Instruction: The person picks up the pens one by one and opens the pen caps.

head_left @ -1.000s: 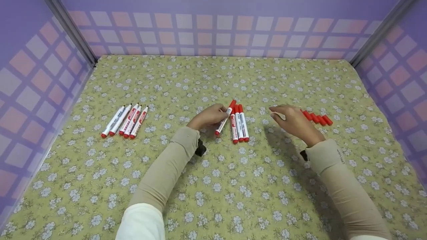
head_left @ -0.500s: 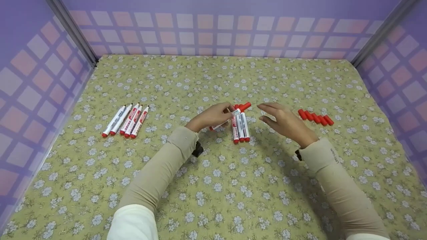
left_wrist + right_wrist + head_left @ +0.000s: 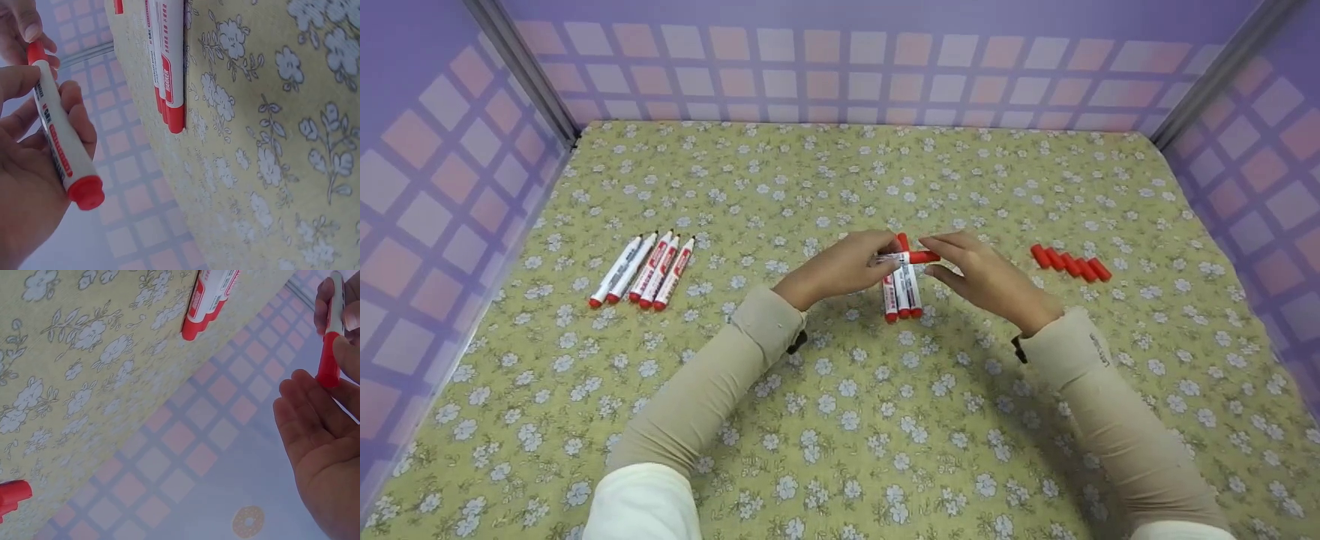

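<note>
My left hand holds a capped whiteboard marker, white with a red label and a red end plug. It lies nearly level above the table, its red cap pointing right. At that cap is my right hand, thumb and a finger on either side of it; in the right wrist view the thumb overlaps the cap and the other fingers stay extended. Below the held marker, several capped markers lie side by side, partly hidden by it and the hands.
To the left, several uncapped markers lie in a slanted row, dark tips away from me. Several loose red caps form a row at right. A flowered cloth covers the table, with purple checked panels on its far and side edges.
My left hand has lifted the marker off the table beside the others and turned it level, cap to the right. My right hand has moved left to the cap.
</note>
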{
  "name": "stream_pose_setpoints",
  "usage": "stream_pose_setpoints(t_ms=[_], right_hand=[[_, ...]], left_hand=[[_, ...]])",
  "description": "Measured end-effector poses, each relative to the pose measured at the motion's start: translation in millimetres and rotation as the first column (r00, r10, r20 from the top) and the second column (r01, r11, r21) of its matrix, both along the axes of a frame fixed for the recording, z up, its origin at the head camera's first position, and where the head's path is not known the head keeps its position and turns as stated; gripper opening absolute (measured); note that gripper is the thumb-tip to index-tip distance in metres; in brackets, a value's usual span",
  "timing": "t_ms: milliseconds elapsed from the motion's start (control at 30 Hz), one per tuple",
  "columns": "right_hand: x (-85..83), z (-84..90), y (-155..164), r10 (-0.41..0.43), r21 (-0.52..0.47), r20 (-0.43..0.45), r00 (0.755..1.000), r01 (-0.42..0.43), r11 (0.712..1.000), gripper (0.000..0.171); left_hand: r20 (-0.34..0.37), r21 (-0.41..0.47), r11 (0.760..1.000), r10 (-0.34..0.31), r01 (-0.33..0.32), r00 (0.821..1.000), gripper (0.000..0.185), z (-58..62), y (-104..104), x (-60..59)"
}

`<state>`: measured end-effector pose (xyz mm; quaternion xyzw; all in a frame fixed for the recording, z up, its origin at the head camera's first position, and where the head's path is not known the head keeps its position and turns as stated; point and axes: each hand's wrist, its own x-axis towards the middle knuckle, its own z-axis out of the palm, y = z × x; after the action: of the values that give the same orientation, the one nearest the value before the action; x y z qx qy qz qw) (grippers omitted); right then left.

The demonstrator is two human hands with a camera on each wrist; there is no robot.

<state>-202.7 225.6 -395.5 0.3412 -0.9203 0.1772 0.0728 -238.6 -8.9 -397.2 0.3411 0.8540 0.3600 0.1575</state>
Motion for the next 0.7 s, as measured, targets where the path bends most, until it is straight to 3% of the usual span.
stream_pose_setpoints(t_ms=[167, 300, 500, 700], right_hand=[[1.3, 0.9, -8.1, 0.073, -0.01, -0.044, 0.996, -0.073, 0.997, 0.04], [2.8, 2.3, -14.3, 0.112, 0.001, -0.062, 0.992, -0.112, 0.994, 0.036], [5.6, 2.4, -20.3, 0.125, 0.03, -0.069, 0.99, -0.124, 0.992, 0.027], [8.5, 2.3, -25.9, 0.142, 0.066, -0.065, 0.988, -0.138, 0.988, 0.021]], left_hand=[[-0.149, -0.067, 0.998, 0.004, -0.014, 0.989, 0.028, 2.9, 1.3, 8.5], [-0.271, -0.099, 0.995, -0.013, -0.014, 0.962, 0.031, 4.5, 0.9, 14.7], [-0.453, -0.144, 0.99, -0.054, -0.013, 0.89, 0.03, 3.6, -1.1, 19.6], [-0.586, -0.184, 0.983, -0.132, 0.028, 0.799, 0.026, 0.7, -3.7, 21.6]])
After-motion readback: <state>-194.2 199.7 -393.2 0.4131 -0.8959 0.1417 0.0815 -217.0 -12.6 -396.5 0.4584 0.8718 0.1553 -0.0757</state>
